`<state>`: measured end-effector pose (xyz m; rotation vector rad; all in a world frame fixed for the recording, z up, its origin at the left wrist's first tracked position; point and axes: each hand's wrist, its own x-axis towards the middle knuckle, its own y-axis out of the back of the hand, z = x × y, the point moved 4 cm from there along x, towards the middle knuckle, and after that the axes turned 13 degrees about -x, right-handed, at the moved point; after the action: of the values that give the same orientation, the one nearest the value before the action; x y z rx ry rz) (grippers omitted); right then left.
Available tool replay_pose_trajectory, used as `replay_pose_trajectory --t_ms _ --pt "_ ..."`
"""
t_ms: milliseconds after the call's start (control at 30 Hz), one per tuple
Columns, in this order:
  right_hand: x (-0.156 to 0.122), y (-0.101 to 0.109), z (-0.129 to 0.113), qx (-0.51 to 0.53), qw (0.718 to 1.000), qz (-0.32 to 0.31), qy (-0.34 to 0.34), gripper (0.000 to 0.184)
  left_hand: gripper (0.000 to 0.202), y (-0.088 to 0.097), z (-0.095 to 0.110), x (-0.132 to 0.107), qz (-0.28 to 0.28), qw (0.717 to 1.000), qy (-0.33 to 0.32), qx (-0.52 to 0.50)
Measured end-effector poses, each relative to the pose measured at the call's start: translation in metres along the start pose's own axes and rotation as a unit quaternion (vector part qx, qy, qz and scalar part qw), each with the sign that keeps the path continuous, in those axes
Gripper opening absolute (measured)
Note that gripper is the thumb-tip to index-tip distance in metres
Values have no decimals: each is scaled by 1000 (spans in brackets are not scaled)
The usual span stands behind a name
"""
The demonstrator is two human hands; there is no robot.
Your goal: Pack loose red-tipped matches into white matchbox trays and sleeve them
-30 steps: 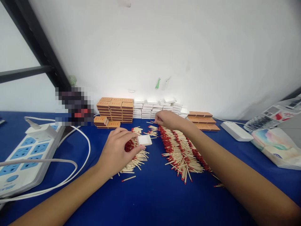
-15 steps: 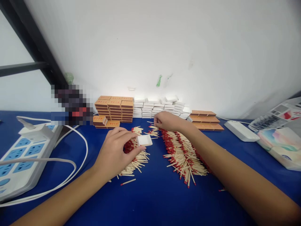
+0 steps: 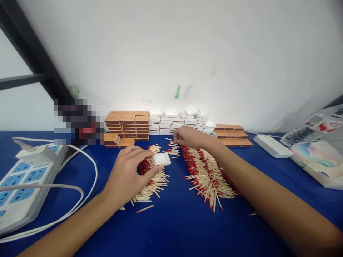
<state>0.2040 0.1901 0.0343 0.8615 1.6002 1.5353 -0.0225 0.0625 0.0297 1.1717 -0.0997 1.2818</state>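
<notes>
My left hand (image 3: pixel 132 167) pinches a small white matchbox tray (image 3: pixel 162 159) between thumb and fingers, its hollow side facing up toward me. What looks like a matchstick lies along the tray's near edge. Beneath this hand spreads a heap of red-tipped matches (image 3: pixel 150 191), partly covered by the fingers. My right hand (image 3: pixel 184 136) is closed in a pinch over a small cluster of matches (image 3: pixel 174 149) farther back. One matchstick pokes out beside its fingertips; whether they grip it is hidden. Under the right forearm lies a larger match pile (image 3: pixel 211 175).
Orange matchboxes (image 3: pixel 127 123) are stacked at the back left, white trays (image 3: pixel 170 123) in the middle, flat orange sleeves (image 3: pixel 232 135) at right. A power strip (image 3: pixel 29 175) with looping cables occupies the left; a white adapter (image 3: pixel 273 146) and a tissue pack (image 3: pixel 317 164) the right.
The view has shifted slightly, so everything sits a little farther left. The tray in my left hand has tipped so more of its inside shows. My right hand stays at the small cluster.
</notes>
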Motion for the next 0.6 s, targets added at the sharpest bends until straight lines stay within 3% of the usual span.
replay_pose_trajectory --t_ms 333,600 --pt "5 -4 -1 -13 999 34 11 9 34 2 1 2 9 1000 -7 -10" --pt "7 -9 2 -14 1000 20 17 11 34 2 0 2 9 1000 -11 -9"
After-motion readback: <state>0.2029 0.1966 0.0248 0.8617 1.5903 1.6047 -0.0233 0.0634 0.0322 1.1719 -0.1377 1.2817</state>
